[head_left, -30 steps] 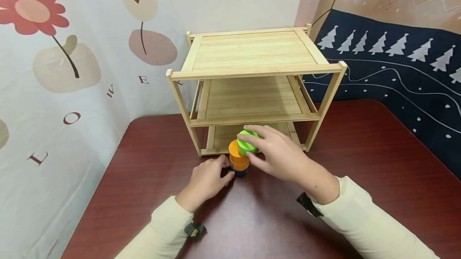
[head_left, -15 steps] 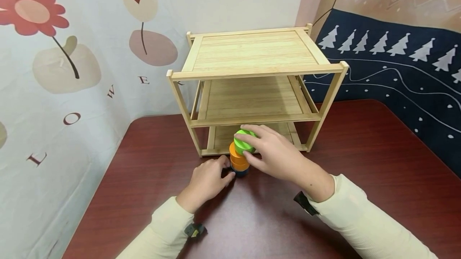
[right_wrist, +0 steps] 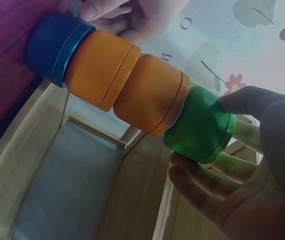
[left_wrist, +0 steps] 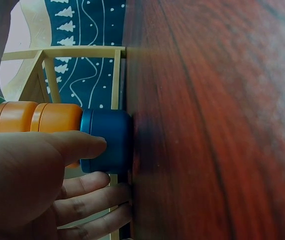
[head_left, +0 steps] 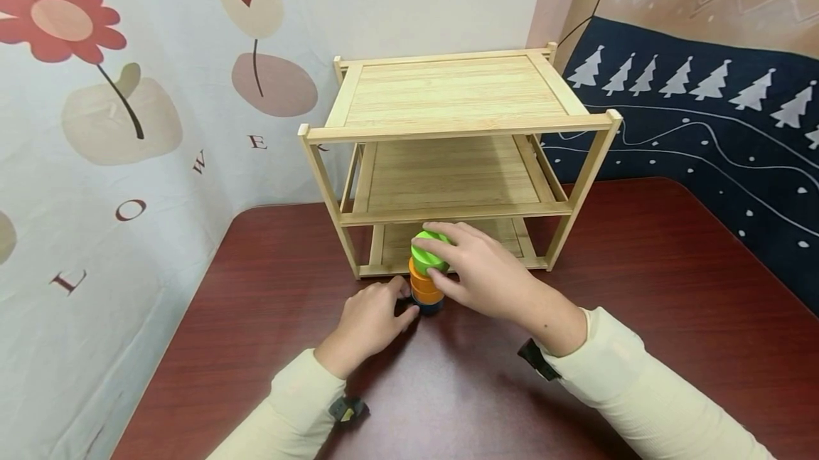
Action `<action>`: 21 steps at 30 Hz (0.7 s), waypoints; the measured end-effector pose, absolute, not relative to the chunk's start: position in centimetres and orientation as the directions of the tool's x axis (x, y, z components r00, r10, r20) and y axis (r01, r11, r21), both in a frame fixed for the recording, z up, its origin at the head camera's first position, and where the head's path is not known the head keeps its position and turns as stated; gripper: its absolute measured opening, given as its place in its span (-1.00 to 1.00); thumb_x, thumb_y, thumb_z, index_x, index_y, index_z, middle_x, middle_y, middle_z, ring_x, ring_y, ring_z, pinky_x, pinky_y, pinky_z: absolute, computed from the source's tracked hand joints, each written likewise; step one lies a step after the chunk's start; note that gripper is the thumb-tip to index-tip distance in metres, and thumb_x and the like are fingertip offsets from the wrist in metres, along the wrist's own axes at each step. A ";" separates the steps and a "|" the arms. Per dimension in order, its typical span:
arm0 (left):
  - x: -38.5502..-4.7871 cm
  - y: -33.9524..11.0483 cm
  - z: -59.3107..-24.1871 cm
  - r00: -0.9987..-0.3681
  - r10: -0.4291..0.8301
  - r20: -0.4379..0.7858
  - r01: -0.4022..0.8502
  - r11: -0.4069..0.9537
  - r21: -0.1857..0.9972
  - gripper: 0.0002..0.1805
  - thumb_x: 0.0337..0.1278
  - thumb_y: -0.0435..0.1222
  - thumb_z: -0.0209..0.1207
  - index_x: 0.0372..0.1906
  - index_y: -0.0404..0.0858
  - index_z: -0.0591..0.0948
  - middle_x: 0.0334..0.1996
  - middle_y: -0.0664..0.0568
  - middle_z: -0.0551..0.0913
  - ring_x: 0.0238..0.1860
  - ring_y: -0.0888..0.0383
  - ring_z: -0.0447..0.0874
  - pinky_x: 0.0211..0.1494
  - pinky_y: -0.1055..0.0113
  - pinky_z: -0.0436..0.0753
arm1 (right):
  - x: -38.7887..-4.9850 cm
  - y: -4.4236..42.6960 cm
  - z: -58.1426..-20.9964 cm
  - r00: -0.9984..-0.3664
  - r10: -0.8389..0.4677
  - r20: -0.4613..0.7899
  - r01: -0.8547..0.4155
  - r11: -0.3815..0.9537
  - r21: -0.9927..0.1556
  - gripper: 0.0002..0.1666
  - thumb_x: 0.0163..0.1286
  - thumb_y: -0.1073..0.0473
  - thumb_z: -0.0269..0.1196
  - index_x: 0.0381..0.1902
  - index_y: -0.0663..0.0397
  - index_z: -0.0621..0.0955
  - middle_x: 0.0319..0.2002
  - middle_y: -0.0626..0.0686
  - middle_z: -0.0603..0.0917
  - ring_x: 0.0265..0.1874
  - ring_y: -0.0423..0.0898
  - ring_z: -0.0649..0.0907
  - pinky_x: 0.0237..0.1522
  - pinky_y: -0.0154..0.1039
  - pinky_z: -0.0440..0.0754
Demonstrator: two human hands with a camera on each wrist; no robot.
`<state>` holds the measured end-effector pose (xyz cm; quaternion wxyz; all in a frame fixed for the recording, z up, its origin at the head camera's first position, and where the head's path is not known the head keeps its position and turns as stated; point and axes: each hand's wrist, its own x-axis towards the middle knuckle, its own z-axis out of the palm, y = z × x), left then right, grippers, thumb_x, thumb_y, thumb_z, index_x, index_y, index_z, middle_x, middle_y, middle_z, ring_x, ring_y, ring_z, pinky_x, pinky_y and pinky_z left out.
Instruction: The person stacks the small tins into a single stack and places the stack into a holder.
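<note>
Small round lidded canisters stand in one upright column on the table. The blue canister (left_wrist: 113, 125) is at the bottom, with the lower orange canister (right_wrist: 100, 67) and the upper orange canister (right_wrist: 150, 95) above it. On top is the green canister (right_wrist: 197, 125), touching the upper orange one and slightly offset in the right wrist view. My left hand (head_left: 367, 321) holds the blue canister low down, thumb on its near side and fingers around the far side. My right hand (head_left: 483, 271) grips the green canister between thumb and fingers. The fingers partly cover its top in the head view.
A three-tier wooden rack (head_left: 448, 129) stands right behind the column, its lower front rail close to the canisters. The dark red table (head_left: 269, 289) extends to both sides. Printed cloths (head_left: 160, 232) hang along the back and left.
My right hand has moved slightly left with the green canister, bringing it more squarely over the upper orange one. The left hand has stayed at the blue canister.
</note>
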<state>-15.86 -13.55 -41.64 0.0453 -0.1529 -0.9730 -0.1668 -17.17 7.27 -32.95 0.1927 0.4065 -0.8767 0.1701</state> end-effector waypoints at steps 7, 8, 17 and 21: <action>-15.9 -13.5 -41.6 -0.948 0.286 0.141 0.317 0.895 0.314 -0.69 0.13 -0.01 0.38 -0.15 -0.06 0.61 -0.31 0.10 0.75 -0.32 0.03 0.75 -0.41 0.09 0.62 | -17.2 7.1 -33.1 -0.598 -0.654 0.464 -0.777 0.616 -0.133 -0.53 0.34 0.13 0.32 0.21 -0.01 0.61 0.23 0.18 0.60 0.18 0.10 0.64 0.21 -0.02 0.58; -15.9 -13.5 -41.6 -0.948 0.286 0.141 0.317 0.895 0.314 -0.69 0.13 -0.01 0.38 -0.15 -0.06 0.61 -0.31 0.10 0.74 -0.33 0.03 0.74 -0.41 0.09 0.62 | -17.3 7.1 -33.1 -0.598 -0.654 0.463 -0.777 0.616 -0.133 -0.53 0.34 0.13 0.32 0.21 -0.01 0.61 0.23 0.18 0.60 0.18 0.10 0.64 0.22 -0.02 0.58; -15.9 -13.5 -41.6 -0.949 0.284 0.138 0.314 0.895 0.318 -0.70 0.13 -0.01 0.37 -0.16 -0.05 0.61 -0.32 0.10 0.74 -0.33 0.03 0.74 -0.42 0.08 0.62 | -17.3 7.0 -33.1 -0.606 -0.654 0.453 -0.772 0.622 -0.134 -0.52 0.35 0.13 0.31 0.22 -0.01 0.61 0.24 0.19 0.60 0.19 0.12 0.63 0.22 0.00 0.57; -15.9 -13.6 -41.6 -0.950 0.281 0.133 0.310 0.894 0.322 -0.70 0.13 -0.01 0.37 -0.16 -0.06 0.61 -0.31 0.10 0.74 -0.31 0.03 0.75 -0.41 0.07 0.62 | -17.4 6.9 -33.1 -0.605 -0.653 0.455 -0.772 0.621 -0.136 -0.53 0.35 0.12 0.31 0.22 -0.01 0.61 0.24 0.19 0.60 0.18 0.12 0.64 0.21 -0.01 0.58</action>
